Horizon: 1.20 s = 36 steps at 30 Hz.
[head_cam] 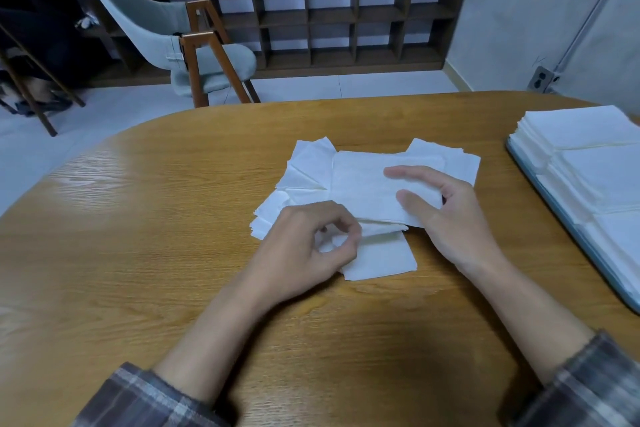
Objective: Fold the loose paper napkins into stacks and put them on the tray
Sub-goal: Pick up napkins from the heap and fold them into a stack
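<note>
A loose pile of white paper napkins (360, 180) lies spread on the middle of the wooden table (156, 211). My left hand (308, 246) rests at the pile's near edge, thumb and fingers pinching a napkin's corner. My right hand (446, 215) lies on the pile's right side, fingers spread and pressing the top napkin (367, 191) flat. A smaller folded napkin (381, 258) sticks out toward me between my hands. At the right edge, a light blue tray (561, 218) carries several stacks of folded napkins (595, 166).
A grey chair with wooden legs (194, 45) stands beyond the table's far edge at the left. A dark cubby shelf (346, 17) lines the back wall. The tray overhangs the frame's right side.
</note>
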Available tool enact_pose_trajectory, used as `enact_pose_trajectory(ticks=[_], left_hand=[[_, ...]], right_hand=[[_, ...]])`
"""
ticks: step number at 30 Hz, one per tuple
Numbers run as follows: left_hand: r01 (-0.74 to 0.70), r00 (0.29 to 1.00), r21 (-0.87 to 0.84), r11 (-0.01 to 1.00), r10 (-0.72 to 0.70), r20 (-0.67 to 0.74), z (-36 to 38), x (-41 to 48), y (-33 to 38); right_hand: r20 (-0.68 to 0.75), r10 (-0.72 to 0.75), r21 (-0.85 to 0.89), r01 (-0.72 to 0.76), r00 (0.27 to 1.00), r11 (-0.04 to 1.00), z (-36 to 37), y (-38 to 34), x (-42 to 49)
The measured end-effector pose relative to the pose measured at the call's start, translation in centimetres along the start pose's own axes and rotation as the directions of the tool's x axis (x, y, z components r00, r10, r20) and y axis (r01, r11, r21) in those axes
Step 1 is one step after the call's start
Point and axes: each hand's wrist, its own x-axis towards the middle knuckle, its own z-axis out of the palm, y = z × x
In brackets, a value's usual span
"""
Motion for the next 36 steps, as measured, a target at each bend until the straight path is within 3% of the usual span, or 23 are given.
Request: enact_pose_trajectory(ticks=[7, 12, 24, 31, 36], left_hand=[[0.141, 0.981, -0.096, 0.985, -0.125, 0.150, -0.3, 0.1, -0.8], [0.153, 0.971, -0.097, 0.983, -0.132, 0.200, -0.5, 0.3, -1.4], [0.104, 0.969, -0.018, 0.994, -0.097, 0.228, -0.4, 0.1, -0.6], [0.102, 0.987, -0.047, 0.994, -0.095, 0.129, -0.9, 0.2, 0.1], [0.155, 0.972, -0.081, 0.985, -0.137, 0.193, -0.9, 0.1, -0.3]], right_hand=[[-0.008, 0.013, -0.004, -0.013, 1.000, 1.000, 0.2, 0.2, 0.0], [-0.007, 0.021, -0.013, -0.021, 1.000, 1.000, 0.1, 0.1, -0.1], [0.004, 0.007, -0.034, -0.007, 1.000, 0.999, 0.2, 0.0, -0.1], [-0.035, -0.015, -0.016, 0.014, 0.999, 1.000, 0.0, 0.1, 0.0], [-0.018, -0.017, -0.027, 0.017, 1.000, 0.999, 0.1, 0.1, -0.1]])
